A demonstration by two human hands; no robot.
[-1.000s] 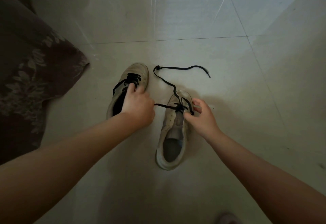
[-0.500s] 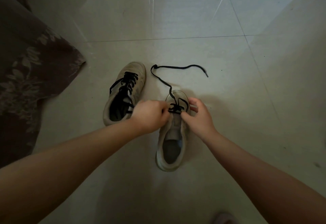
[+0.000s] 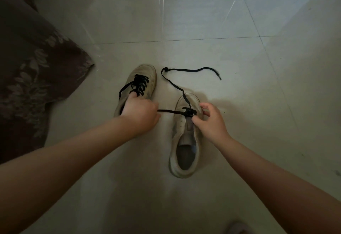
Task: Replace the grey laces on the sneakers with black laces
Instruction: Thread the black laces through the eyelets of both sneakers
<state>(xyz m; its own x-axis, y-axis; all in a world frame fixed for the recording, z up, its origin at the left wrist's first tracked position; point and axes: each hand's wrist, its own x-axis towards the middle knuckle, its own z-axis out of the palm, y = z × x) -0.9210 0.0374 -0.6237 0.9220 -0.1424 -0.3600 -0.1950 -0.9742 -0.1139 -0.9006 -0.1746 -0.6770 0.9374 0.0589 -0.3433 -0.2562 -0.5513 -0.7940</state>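
Right sneaker (image 3: 184,137) sits on the floor (image 3: 221,21), toe away, so its eyelets face the person. Left hand (image 3: 141,113) grips one end of the black lace (image 3: 170,111), drawn taut sideways, likely to snug it through. Right hand (image 3: 210,121) pinches the eyelet edge to steady the shoe. Free lace end trails ahead. Left sneaker (image 3: 147,75) already black-laced, just beside.

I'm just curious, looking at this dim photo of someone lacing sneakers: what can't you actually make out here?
All in the head view:
- Where the left hand grips the black lace: its fingers are hidden behind its back.
- Rear half of the left sneaker: covered by that hand.
- Empty eyelets of the right sneaker: too dim and small to count.
- Pale object at the bottom edge: cut off.
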